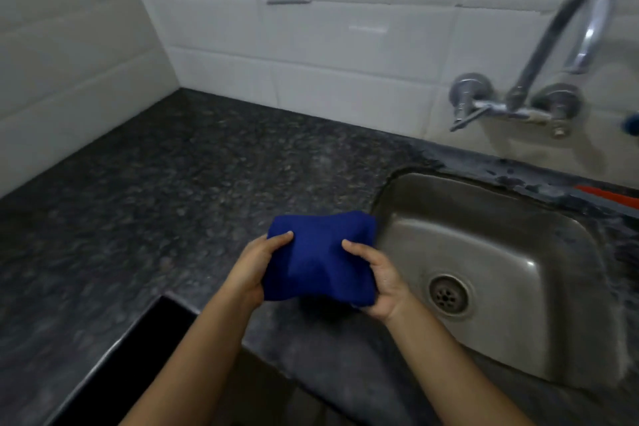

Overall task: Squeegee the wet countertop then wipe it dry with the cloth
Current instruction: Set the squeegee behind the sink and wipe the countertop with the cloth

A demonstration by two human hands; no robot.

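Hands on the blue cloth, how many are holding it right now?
2. The left hand grips the blue cloth at its left edge, and the right hand grips its right edge, over the countertop beside the sink. None hidden.

The bare left forearm (pixel 193 356) and bare right forearm (pixel 449 367) show uncovered skin along all their visible length, down to the frame's lower edge. The left hand (pixel 254 268) and right hand (pixel 382 282) are bare as well, the thumbnails short and plain.
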